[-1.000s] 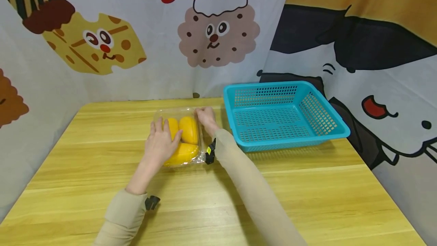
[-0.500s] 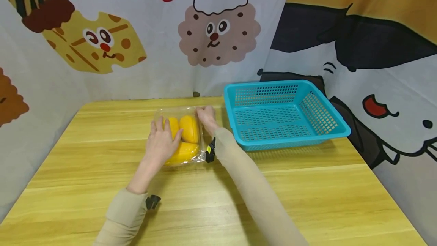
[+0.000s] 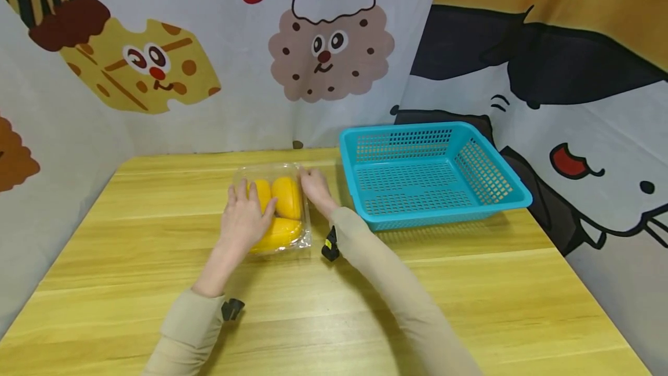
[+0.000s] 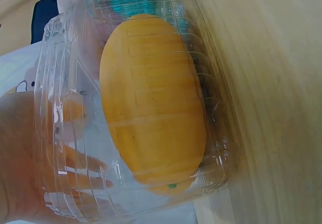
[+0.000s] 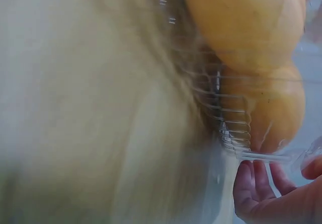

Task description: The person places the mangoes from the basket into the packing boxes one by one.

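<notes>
A clear plastic clamshell box (image 3: 305, 238) sits at the back middle of the table, holding several plump yellow mango-like fruits (image 3: 286, 197). One oblong fruit (image 4: 153, 103), with a small green spot at its end, fills the left wrist view through the transparent wall. My left hand (image 3: 244, 216) rests flat over the lid's left part, fingers spread, covering some of the fruit. At the box's far right corner is my right hand (image 3: 315, 187), fingers bent. The right wrist view shows my right hand's thumb and fingers (image 5: 246, 183) pinching the box's edge there.
A turquoise perforated plastic basket (image 3: 443, 217) stands just right of my right hand, with nothing in it. Behind the wooden table (image 3: 469, 306) hangs a cloth backdrop (image 3: 235, 126) printed with cartoon figures.
My right wrist and forearm have swung slightly outward to the right and lower, while the right fingers stay at the box's far corner. The left hand and the box hold their place.
</notes>
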`<state>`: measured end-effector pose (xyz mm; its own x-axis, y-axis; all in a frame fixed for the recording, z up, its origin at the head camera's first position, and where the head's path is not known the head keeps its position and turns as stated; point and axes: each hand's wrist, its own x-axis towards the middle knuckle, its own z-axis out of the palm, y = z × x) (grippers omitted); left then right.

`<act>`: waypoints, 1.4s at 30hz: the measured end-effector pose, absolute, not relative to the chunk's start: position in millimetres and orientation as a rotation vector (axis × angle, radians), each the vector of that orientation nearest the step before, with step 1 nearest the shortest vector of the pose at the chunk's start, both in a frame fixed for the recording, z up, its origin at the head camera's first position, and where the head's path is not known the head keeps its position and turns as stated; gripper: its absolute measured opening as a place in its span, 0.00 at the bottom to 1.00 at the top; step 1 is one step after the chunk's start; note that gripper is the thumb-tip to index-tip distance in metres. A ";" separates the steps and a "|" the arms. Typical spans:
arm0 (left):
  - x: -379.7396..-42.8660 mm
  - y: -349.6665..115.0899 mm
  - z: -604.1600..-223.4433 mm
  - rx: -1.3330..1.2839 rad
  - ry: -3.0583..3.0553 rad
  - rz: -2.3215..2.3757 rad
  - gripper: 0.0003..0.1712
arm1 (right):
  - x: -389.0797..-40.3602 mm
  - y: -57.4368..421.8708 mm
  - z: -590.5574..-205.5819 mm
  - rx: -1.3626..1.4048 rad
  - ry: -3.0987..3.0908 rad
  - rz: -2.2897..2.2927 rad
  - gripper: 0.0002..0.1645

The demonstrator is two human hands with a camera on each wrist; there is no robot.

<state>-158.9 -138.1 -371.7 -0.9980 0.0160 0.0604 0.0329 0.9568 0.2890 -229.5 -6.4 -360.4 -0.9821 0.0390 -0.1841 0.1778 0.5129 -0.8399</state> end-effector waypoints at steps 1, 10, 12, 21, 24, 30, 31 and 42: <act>-158.9 -137.9 -371.7 -0.039 -3.051 -0.455 0.42 | -239.1 -1.1 -376.4 0.127 2.579 -1.491 0.22; -158.8 -138.2 -372.0 -0.038 -3.053 -0.460 0.42 | -230.3 16.7 -404.8 -0.133 2.563 -1.500 0.21; -158.8 -138.1 -372.2 -0.035 -3.055 -0.466 0.42 | -221.4 21.0 -403.0 -0.183 2.555 -1.457 0.21; -158.8 -138.3 -373.5 -0.032 -3.041 -0.467 0.41 | -190.6 47.7 -397.9 -0.363 2.425 -1.171 0.19; -158.5 -138.3 -373.1 -0.032 -3.041 -0.470 0.41 | -186.2 57.8 -395.5 -0.421 2.338 -1.110 0.19; -158.5 -138.2 -373.0 -0.029 -3.044 -0.477 0.41 | -183.9 71.9 -394.8 -0.543 2.162 -1.112 0.18; -158.4 -138.2 -373.1 -0.027 -3.045 -0.481 0.41 | -183.8 73.2 -394.9 -0.554 2.129 -1.127 0.17; -158.5 -138.5 -374.6 -0.038 -3.039 -0.491 0.41 | -181.0 74.2 -398.2 -0.525 1.933 -1.192 0.16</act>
